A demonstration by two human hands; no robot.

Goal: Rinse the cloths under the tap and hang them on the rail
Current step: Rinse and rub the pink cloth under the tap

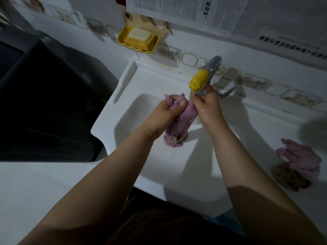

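Clearly, the purple cloth (178, 119) is gripped over the sink (123, 96) by the left hand (164, 112) and pinched by the right hand (207, 105) under the tap (200, 80), so water could be splashed onto the surface (256, 124).

Printed sheets of newspaper (230, 13) are stuck to the wall above the sink, carrying columns of fine print and bolder headlines in Chinese characters; the print is too small, blurred and turned to read. The soap holder's backplate (128, 15) bears a round dark emblem, its marking illegible
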